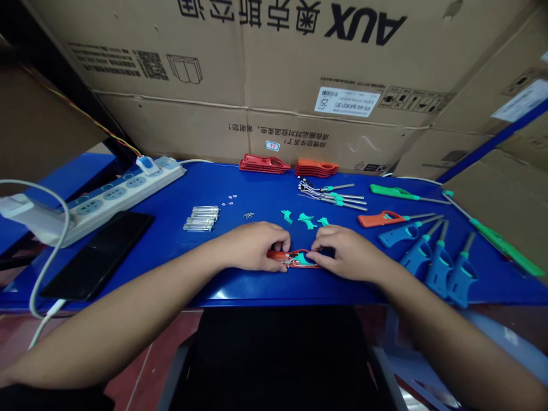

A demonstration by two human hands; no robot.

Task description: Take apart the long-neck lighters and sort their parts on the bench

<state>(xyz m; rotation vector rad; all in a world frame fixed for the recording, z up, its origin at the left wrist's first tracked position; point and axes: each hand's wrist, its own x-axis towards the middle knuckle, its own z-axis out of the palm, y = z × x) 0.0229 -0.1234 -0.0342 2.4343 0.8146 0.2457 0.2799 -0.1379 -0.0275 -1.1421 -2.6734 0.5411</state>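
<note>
An orange lighter shell half (274,254) lies near the table's front edge, with a teal trigger (302,260) and thin white wire inside it. My left hand (256,246) grips the shell's left end between thumb and fingers. At the other end, my right hand (350,251) has its thumb and fingers closed around the shell beside the trigger. The fingers cover both ends of the shell. Just beyond the hands lie several loose teal triggers (306,221). Small thin metal pieces (249,215), perhaps springs, sit past my left hand.
Clear fuel tanks (202,218) and tiny white parts (230,200) lie left. Red shells (263,164), orange shells (315,167) and metal lighter tubes (342,200) are behind. Assembled lighters (439,265) fan out right. A phone (98,257) and power strip (128,188) occupy the left, before cardboard (274,74).
</note>
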